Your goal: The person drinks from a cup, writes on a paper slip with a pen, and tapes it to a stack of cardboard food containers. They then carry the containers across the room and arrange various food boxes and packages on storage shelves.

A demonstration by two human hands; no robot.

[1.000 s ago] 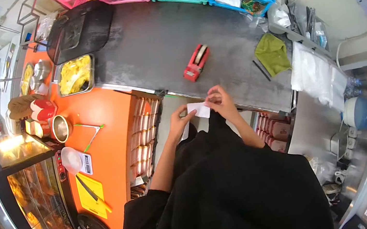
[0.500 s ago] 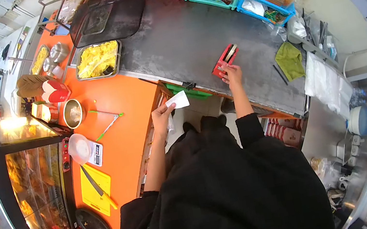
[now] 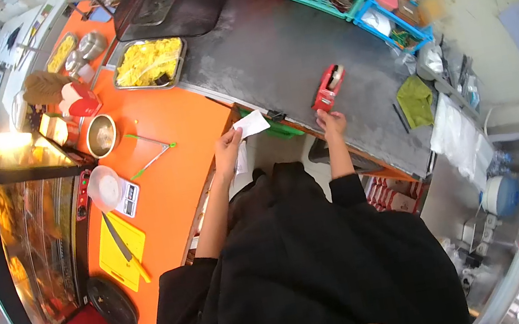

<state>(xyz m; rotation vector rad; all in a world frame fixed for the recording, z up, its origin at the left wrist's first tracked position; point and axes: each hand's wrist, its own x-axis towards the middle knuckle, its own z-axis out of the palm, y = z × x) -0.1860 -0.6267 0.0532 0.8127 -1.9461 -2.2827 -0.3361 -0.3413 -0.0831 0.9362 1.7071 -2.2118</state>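
Pinched in my left hand (image 3: 228, 152) is a small white slip of paper (image 3: 253, 123), held over the gap beside the orange counter. A red tape dispenser (image 3: 328, 89) lies on the dark grey worktop, with a pale roll at its far end. My right hand (image 3: 333, 122) is at the dispenser's near end, its fingers drawn together. Whatever lies between those fingertips is too small to make out, and I cannot tell whether they touch the dispenser.
On the orange counter (image 3: 162, 200) are a tray of yellow food (image 3: 150, 64), a metal bowl (image 3: 101, 136), green-tipped tongs (image 3: 153, 154), and a knife (image 3: 123, 245) on a yellow board (image 3: 117, 269). A glass display warmer (image 3: 39, 249) stands left. A green cloth (image 3: 415, 102) lies right.
My right hand has slid back from the top of the tape dispenser to its near end. The paper is still in my left hand. The whole view has shifted slightly.
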